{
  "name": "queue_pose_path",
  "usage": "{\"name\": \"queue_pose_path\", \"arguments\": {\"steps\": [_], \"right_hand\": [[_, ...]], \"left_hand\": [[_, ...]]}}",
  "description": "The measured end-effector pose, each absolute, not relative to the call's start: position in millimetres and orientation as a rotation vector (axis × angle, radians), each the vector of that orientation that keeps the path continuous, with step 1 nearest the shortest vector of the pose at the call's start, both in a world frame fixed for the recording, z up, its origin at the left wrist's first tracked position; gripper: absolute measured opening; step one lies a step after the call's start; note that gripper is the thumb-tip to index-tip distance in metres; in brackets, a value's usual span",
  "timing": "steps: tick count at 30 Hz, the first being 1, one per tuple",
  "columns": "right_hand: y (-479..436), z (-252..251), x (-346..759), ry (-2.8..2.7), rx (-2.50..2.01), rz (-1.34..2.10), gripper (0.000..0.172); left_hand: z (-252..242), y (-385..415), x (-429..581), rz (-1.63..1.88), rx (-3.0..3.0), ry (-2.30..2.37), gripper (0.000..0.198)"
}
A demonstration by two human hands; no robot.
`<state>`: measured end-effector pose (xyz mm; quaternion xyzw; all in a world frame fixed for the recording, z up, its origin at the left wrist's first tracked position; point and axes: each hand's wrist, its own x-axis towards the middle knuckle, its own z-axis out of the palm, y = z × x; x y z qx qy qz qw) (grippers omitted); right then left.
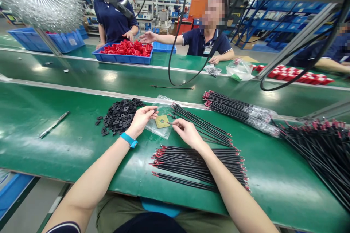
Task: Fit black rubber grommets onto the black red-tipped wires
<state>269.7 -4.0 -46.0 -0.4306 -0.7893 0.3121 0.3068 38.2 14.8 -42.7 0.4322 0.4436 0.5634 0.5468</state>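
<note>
My left hand (142,119), with a blue band at the wrist, is closed, thumb and fingers pinching a small black plastic piece (155,110). To its left lies a heap of similar small black pieces (120,115). My right hand (186,131) is closed in a pinch on the end of a thin black cable (170,123); the palm hides part of it. Between the hands, a yellow square plate with a round hole (164,125) rests on a clear plastic bag (160,101). Cables with black pieces near their ends (202,118) lie beyond my right hand. Below it is a row of red-tipped black cables (186,162).
Bundled cables (240,111) and a large cable pile (314,153) lie rightward on the green bench (82,153). A pen-like tool (54,124) lies left. Across the line, two co-workers stand near a blue bin (123,59) of red parts. Black cords (169,62) hang overhead.
</note>
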Motion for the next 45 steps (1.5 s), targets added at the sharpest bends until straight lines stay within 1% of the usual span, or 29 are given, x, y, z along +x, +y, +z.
{"name": "queue_pose_path", "arguments": {"steps": [3, 11, 15, 19, 23, 28, 35, 41, 45], "right_hand": [[1, -56, 268, -2.051, -1.188, 0.516, 0.011], [-1, -62, 261, -2.468, -1.302, 0.059, 0.018], [-3, -60, 263, -2.298, -1.285, 0.091, 0.016], [-7, -55, 264, -2.071, -1.202, 0.218, 0.021], [-11, -53, 262, -2.01, -1.151, 0.278, 0.023], [-11, -53, 262, -2.004, -1.151, 0.253, 0.022], [-8, -53, 264, -2.074, -1.172, 0.021, 0.021], [-10, -53, 264, -2.247, -1.024, -0.211, 0.024], [-10, -51, 264, -2.277, -1.001, -0.314, 0.024]], "left_hand": [[-44, 15, 39, 1.337, 1.11, 1.128, 0.042], [-46, 16, 41, 1.357, 1.188, 1.203, 0.043], [-50, 17, 40, 1.317, 1.19, 1.161, 0.045], [-54, 15, 43, 1.297, 1.05, 1.066, 0.044], [-53, 11, 50, 1.197, 0.918, 0.964, 0.044], [-50, 7, 56, 1.133, 0.915, 0.911, 0.043], [-50, 5, 57, 1.1, 0.982, 0.917, 0.046], [-48, 0, 62, 1.021, 1.134, 0.965, 0.05], [-48, -2, 65, 1.008, 1.063, 0.99, 0.045]]}}
